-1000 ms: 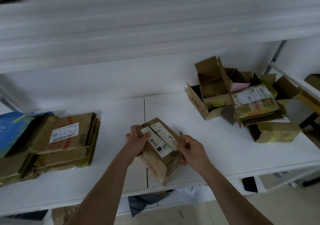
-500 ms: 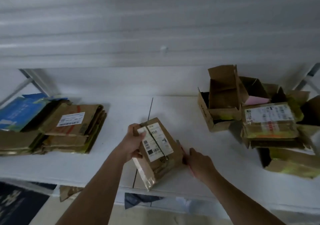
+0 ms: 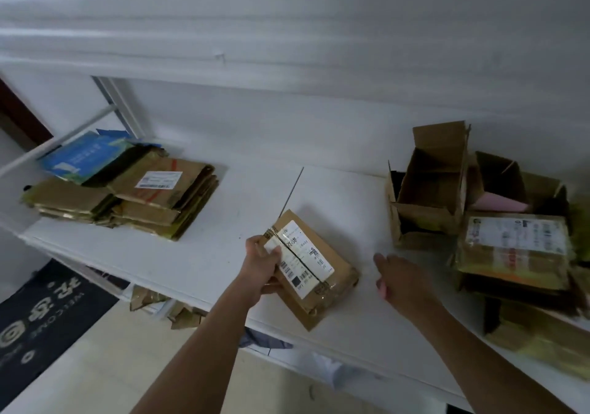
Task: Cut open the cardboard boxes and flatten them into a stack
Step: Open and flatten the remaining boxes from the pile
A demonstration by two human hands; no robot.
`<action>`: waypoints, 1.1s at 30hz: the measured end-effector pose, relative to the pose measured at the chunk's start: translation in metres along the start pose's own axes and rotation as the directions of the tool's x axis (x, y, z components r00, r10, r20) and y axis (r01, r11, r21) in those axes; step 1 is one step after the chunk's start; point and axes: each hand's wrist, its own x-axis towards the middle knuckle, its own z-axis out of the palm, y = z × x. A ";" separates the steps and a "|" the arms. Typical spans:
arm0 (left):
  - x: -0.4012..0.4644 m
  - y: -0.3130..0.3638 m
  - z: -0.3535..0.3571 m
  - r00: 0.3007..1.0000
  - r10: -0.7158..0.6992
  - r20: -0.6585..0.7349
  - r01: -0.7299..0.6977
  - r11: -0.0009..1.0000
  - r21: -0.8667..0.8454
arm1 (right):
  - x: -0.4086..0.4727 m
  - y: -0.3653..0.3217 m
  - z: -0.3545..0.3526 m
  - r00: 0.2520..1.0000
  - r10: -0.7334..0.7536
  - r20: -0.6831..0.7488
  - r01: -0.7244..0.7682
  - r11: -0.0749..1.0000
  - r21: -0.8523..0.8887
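The white surface [image 3: 198,254] runs from the left of the frame to the lower right, its front edge crossing diagonally below the hands; a seam divides it at centre. Bare room lies between the stack of flattened boxes [image 3: 150,199] at left and the pile of opened boxes [image 3: 447,187] at right, and a sealed cardboard box [image 3: 314,270] sits in that gap, its lower corner overhanging the front edge. The left hand [image 3: 261,265] grips the box's left end, fingers [image 3: 271,255] curled over the shipping label [image 3: 298,257]. The right hand [image 3: 399,281] hovers just right of the box, apart from it, fingers loosely extended and holding nothing. A dark welcome mat [image 3: 41,314] lies on the floor at lower left.
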 end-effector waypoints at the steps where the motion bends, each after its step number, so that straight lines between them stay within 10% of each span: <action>1: 0.000 0.001 0.001 1.000 -0.009 -0.008 0.009 1.000 -0.002 | -0.001 0.000 -0.006 0.996 0.018 -0.088 -0.015 0.999 0.039; 4: 0.002 0.006 0.002 1.000 -0.017 0.000 0.017 1.000 -0.021 | -0.003 -0.009 -0.019 0.938 0.066 -0.340 0.007 0.978 0.208; 8: -0.002 0.014 0.010 1.000 0.002 0.023 0.000 0.998 -0.070 | -0.002 -0.053 -0.040 0.958 0.217 -0.189 0.050 0.524 0.850; 12: -0.005 0.018 0.002 0.999 0.041 -0.018 -0.040 0.998 0.042 | -0.011 -0.089 -0.037 0.942 0.199 -0.269 0.077 0.652 0.754; 19: -0.008 0.000 -0.032 0.996 0.092 0.009 -0.091 0.957 0.277 | -0.042 -0.126 0.003 0.980 0.193 -0.055 -0.068 0.578 0.813; 23: -0.002 -0.015 -0.034 0.993 0.095 -0.070 -0.078 0.973 0.216 | -0.022 -0.126 -0.014 0.923 0.331 -0.197 -0.023 0.560 0.828; 29: 0.005 -0.021 -0.029 0.986 0.116 -0.121 -0.086 0.969 0.231 | 0.028 -0.146 -0.051 0.921 0.237 -0.308 0.211 0.359 0.909; 33: 0.007 -0.024 -0.029 0.986 0.131 -0.104 -0.108 0.972 0.208 | 0.051 -0.157 -0.044 0.972 0.171 -0.159 0.112 0.259 0.959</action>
